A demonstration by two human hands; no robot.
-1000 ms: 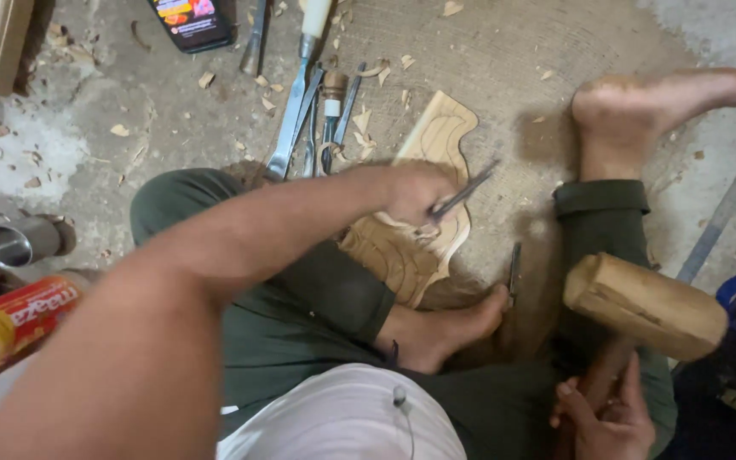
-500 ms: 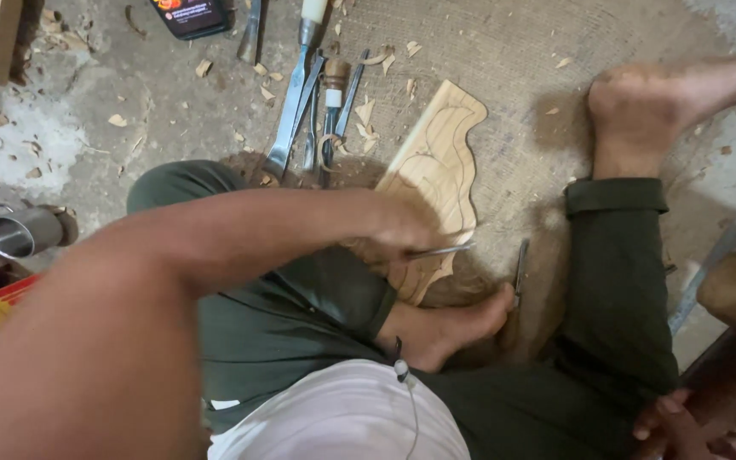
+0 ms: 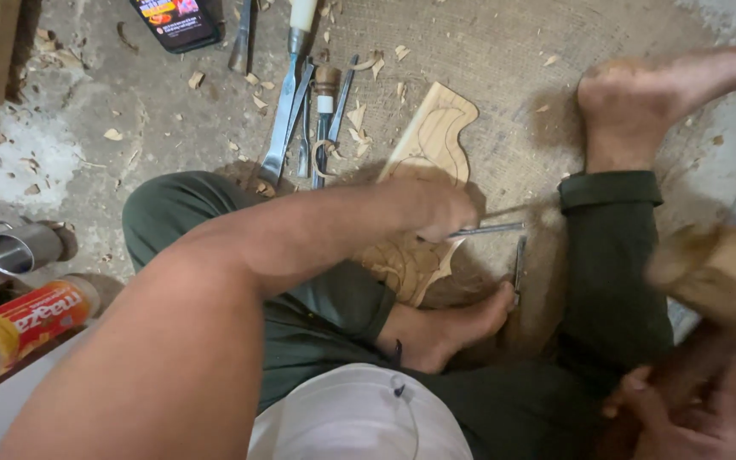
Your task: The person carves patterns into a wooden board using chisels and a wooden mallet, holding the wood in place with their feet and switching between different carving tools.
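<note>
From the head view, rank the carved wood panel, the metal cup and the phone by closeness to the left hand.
From the left hand:
1. Carved panel, directly under the hand.
2. Phone, top edge, upper left.
3. Metal cup, far left, on its side.

Thin metal chisel (image 3: 489,228) is lying near-horizontal w/ tip over the carved wood panel (image 3: 433,140). Panel, pale w/ curved outline, is lying flat on floor btwn legs. Wooden mallet (image 3: 717,277), blurred, is tilting at right.

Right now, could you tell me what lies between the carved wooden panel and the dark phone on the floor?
In the head view, a row of chisels and wood chips lies between the carved wooden panel and the phone.
</note>
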